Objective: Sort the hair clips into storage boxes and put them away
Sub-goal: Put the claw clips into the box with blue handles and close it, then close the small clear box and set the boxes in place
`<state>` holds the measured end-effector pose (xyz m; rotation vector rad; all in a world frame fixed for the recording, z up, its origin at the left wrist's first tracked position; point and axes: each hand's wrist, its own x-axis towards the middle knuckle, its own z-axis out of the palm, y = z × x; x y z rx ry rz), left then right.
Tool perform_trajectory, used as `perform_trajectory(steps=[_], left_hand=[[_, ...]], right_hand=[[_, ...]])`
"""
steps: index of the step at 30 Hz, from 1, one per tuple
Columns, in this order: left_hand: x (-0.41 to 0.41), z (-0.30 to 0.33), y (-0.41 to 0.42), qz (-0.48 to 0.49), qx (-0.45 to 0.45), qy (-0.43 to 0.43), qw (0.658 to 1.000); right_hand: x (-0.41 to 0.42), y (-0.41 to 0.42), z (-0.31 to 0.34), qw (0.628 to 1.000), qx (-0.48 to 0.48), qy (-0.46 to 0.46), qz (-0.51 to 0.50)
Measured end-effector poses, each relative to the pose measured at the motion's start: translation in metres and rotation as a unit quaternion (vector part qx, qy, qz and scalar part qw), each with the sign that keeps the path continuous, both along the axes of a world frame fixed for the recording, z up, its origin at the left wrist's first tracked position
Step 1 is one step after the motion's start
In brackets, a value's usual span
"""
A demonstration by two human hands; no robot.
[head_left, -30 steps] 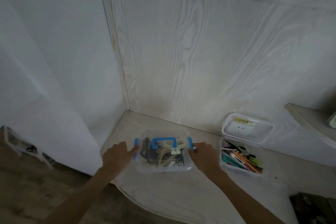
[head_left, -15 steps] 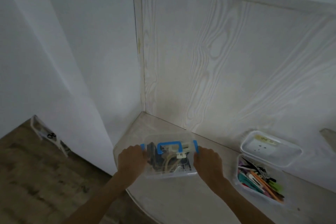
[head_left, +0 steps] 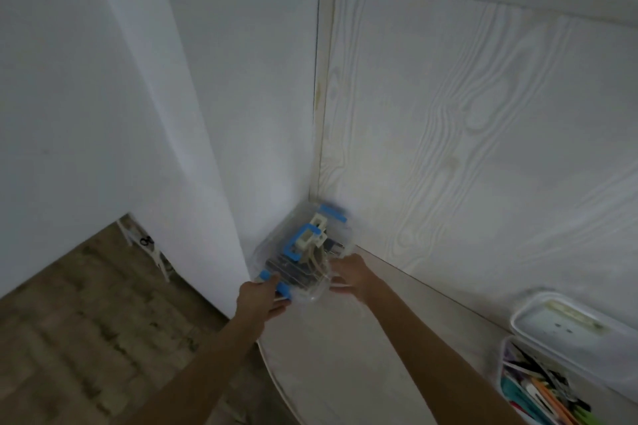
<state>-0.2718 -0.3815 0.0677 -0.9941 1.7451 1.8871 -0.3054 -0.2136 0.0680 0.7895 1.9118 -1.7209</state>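
Observation:
A clear storage box with blue latches and a blue handle (head_left: 303, 252) holds dark and cream hair clips; its lid is on. It is turned at an angle in the far left corner of the pale wooden table (head_left: 345, 355), against the wall. My left hand (head_left: 260, 298) grips its near left end by a blue latch. At the box's near right side, my right hand (head_left: 352, 274) holds it. A second clear box (head_left: 538, 390) with colourful hair clips stands open at the lower right.
A white lid (head_left: 566, 324) leans behind the open box at the right. A wood-grain panel (head_left: 483, 148) backs the table, with a white wall (head_left: 138, 114) to the left. Brown floor (head_left: 86, 321) lies beyond the table's curved left edge.
Both hands have pushed the blue-handled box away toward the back left corner and rotated it. My view has swung left, so the open box has slid to the lower right.

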Motion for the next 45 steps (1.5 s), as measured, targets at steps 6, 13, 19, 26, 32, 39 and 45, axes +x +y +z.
perform_trajectory(steps=[6,13,19,26,32,39,45], left_hand=[[-0.014,-0.008,0.005,0.004,-0.002,0.016,1.0],[-0.007,-0.013,0.006,-0.007,-0.035,0.064,0.997],[-0.009,0.011,-0.002,-0.215,-0.166,0.004,0.962],[-0.004,0.027,0.027,-0.483,-0.258,-0.042,0.836],[0.025,0.019,0.161,-0.559,-0.195,0.081,0.802],[0.065,0.001,0.306,-0.522,-0.083,0.08,0.845],[0.092,0.01,0.36,-0.462,0.032,0.127,0.877]], right_hand=[[-0.008,0.007,-0.01,0.998,0.036,0.046,-0.035],[-0.001,0.003,-0.014,0.996,-0.006,0.064,-0.058],[0.025,0.017,0.006,0.997,-0.063,0.043,0.0],[0.112,0.121,0.012,0.988,-0.081,0.075,-0.107],[0.204,0.221,0.014,0.973,-0.076,0.069,-0.208],[0.286,0.316,-0.001,0.92,0.078,0.057,-0.38],[0.284,0.336,-0.014,0.912,-0.056,0.061,-0.402]])
